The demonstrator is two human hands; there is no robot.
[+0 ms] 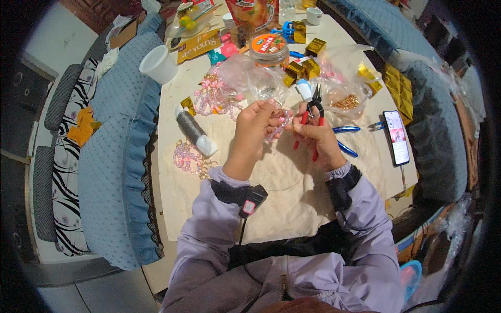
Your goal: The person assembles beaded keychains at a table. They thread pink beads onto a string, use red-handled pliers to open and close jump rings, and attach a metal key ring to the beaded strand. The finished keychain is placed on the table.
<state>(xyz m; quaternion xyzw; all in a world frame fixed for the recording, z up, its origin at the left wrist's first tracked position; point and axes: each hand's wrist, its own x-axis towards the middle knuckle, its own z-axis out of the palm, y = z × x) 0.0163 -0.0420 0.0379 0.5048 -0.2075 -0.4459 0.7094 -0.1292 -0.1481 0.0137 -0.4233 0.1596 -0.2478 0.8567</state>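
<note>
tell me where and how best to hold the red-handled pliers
Probably best by the red handles of the pliers, coming from the near side. The dark nose points to the far side while the handles spread apart toward the near side, so one hand can wrap both. The right hand holds them there.

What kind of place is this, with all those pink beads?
Probably a living room: a sofa with a frilly blue cover stands beside the table. It looks like a craft spot too, with pink bead strands and red-handled pliers there.
</note>
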